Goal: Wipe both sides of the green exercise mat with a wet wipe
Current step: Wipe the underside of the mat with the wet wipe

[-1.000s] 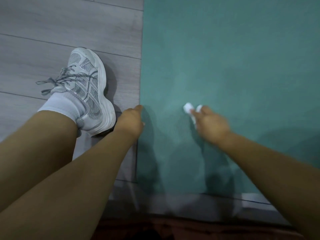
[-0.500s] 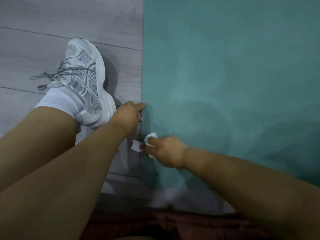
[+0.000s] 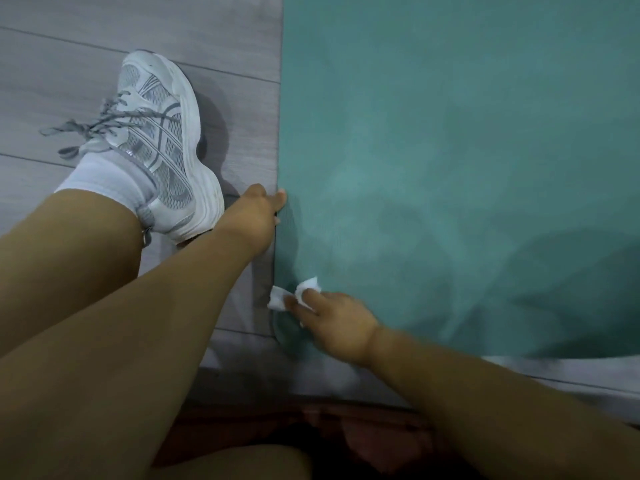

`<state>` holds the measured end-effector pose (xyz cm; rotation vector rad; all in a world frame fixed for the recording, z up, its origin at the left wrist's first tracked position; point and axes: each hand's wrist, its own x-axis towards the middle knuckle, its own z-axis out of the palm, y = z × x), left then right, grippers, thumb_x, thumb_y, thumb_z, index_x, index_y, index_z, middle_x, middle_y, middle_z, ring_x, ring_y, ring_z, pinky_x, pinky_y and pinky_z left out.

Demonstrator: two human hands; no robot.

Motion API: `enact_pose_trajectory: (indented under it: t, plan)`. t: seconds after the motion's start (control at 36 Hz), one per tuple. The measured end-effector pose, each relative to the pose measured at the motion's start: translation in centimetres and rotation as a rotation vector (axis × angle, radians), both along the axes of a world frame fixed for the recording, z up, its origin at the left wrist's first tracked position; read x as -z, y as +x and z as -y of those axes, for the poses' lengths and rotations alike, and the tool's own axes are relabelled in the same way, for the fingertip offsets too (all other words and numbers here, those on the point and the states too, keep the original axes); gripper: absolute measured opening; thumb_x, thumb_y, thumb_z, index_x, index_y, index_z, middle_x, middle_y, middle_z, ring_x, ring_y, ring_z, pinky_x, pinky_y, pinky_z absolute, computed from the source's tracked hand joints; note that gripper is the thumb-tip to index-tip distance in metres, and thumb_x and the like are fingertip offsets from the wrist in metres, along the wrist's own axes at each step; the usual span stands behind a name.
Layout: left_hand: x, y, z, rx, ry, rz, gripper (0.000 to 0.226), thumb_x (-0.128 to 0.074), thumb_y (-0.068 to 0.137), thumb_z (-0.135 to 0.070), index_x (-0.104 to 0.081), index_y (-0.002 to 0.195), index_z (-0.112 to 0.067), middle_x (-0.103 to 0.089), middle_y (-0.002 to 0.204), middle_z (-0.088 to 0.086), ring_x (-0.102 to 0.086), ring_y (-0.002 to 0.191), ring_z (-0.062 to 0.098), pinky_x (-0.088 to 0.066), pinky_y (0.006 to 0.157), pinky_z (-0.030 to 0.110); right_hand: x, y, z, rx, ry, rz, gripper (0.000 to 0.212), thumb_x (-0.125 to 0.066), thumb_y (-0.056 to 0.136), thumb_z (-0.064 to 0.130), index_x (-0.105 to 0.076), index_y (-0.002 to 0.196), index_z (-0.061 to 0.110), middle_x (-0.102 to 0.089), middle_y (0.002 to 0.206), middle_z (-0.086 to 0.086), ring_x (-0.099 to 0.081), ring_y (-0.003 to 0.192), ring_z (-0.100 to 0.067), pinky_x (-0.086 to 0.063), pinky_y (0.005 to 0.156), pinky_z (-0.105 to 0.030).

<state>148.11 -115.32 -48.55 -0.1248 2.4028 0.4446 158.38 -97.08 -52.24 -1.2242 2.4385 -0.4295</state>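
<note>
A flat green foam exercise mat lies spread on a grey wood-plank floor, filling the right and upper part of the head view, with its long left edge running straight down the frame and its near corner close to the person's body. Faint damp-looking streaks show on its surface near the lower left.

The right hand reaches in from the lower right and lies over the near left corner of the mat. Its fingers are curled onto a small crumpled white wet wipe, pressing it down at the mat's left edge; two white tufts of the wipe stick out past the fingertips, one over the mat and one just over the floor. The hand is blurred, so exactly which fingers hold the wipe is hard to tell.

The left hand sits further up the same edge, fingers curled, the thumb lying on top of the mat's border and the other fingers apparently tucked at or under the rim, pinching the edge.

Just left of that hand a white and grey mesh running shoe with grey laces, worn over a white sock, stands on the floor beside the mat.
</note>
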Motion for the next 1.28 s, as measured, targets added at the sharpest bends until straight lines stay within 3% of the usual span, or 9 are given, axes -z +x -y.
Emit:
enact_pose_trajectory:
  t: [0.08,0.22,0.33,0.58,0.78,0.89,1.03,1.17,1.28]
  plan:
    - [0.1,0.8,-0.7,0.033,-0.020,0.010,0.056,-0.041,0.100,-0.017,-0.017,0.150,-0.013,-0.030,0.137,0.020,-0.045,0.118,0.034,-0.036,0.100,0.037,-0.3,-2.8,-3.5,0.173,0.011,-0.116,0.039,-0.072,0.072,0.018,-0.069,0.111,0.018,-0.067,0.097,-0.015,-0.061,0.052,-0.032,-0.044,0.038,-0.029]
    - [-0.3,2.0,-2.0,0.041,-0.068,0.055,0.069,-0.053,0.096,-0.029,-0.013,0.151,-0.017,-0.031,0.137,0.025,-0.041,0.124,0.039,-0.036,0.101,0.040,-2.1,-9.6,-10.8,0.740,0.304,-0.127,0.050,-0.039,0.097,0.019,-0.029,0.145,0.026,-0.044,0.128,-0.014,-0.056,0.105,-0.037,-0.045,0.085,-0.041]
    - [-0.7,2.3,-2.6,0.028,-0.105,0.090,0.073,-0.053,0.095,-0.028,-0.008,0.152,-0.018,-0.038,0.132,0.026,-0.043,0.121,0.041,-0.037,0.100,0.042,-2.0,-9.4,-10.0,0.962,0.340,-0.098,0.047,-0.038,0.097,0.015,-0.030,0.144,0.013,-0.044,0.125,-0.020,-0.054,0.105,-0.040,-0.041,0.087,-0.042]
    - [-1.1,3.3,-2.9,0.025,-0.108,0.140,0.075,-0.052,0.096,-0.025,-0.002,0.152,-0.027,-0.045,0.131,0.026,-0.044,0.122,0.038,-0.037,0.100,0.041,-1.5,2.2,-2.6,0.190,0.004,0.122,0.040,-0.044,0.079,0.021,-0.067,0.109,0.012,-0.065,0.086,-0.015,-0.062,0.053,-0.030,-0.042,0.037,-0.027]
    - [-1.1,4.6,-3.7,0.016,-0.103,0.102,0.077,-0.054,0.094,-0.028,-0.002,0.151,-0.024,-0.033,0.134,0.025,-0.042,0.122,0.043,-0.036,0.101,0.043,-2.4,-4.6,-14.8,0.757,0.346,-0.037,0.046,-0.037,0.098,0.024,-0.032,0.144,0.021,-0.045,0.123,-0.017,-0.056,0.104,-0.037,-0.043,0.088,-0.040]
    - [-1.6,4.9,-4.1,0.013,-0.103,0.098,0.078,-0.055,0.095,-0.026,-0.002,0.151,-0.022,-0.027,0.138,0.025,-0.042,0.123,0.044,-0.035,0.102,0.043,-2.7,-4.0,-14.7,1.069,0.457,0.040,0.046,-0.040,0.096,0.015,-0.033,0.140,0.008,-0.047,0.116,-0.022,-0.055,0.101,-0.041,-0.044,0.085,-0.041]
    - [-1.8,5.3,-4.0,-0.025,-0.096,0.087,0.075,-0.059,0.093,-0.022,-0.009,0.150,-0.025,-0.028,0.134,0.024,-0.045,0.117,0.043,-0.037,0.101,0.043,-1.5,2.8,-5.3,0.648,0.161,-0.056,0.035,-0.052,0.069,0.018,-0.070,0.096,0.004,-0.060,0.067,-0.012,-0.054,0.038,-0.026,-0.032,0.027,-0.025]
    - [-1.8,5.3,-3.4,-0.057,-0.064,0.057,0.070,-0.059,0.092,-0.020,-0.018,0.148,-0.029,-0.032,0.130,0.023,-0.047,0.115,0.042,-0.039,0.101,0.044,-2.9,5.6,-4.3,0.225,0.115,0.121,0.036,-0.056,0.075,0.025,-0.070,0.104,0.008,-0.062,0.083,-0.017,-0.057,0.043,-0.033,-0.040,0.032,-0.029]
    - [-1.9,5.5,-3.7,-0.050,-0.070,0.019,0.068,-0.062,0.090,-0.023,-0.024,0.146,-0.030,-0.033,0.126,0.022,-0.046,0.115,0.044,-0.039,0.103,0.047,-2.5,3.4,-10.5,0.426,0.179,0.153,0.041,-0.052,0.082,0.016,-0.060,0.121,0.007,-0.059,0.103,-0.025,-0.063,0.066,-0.043,-0.052,0.050,-0.046]
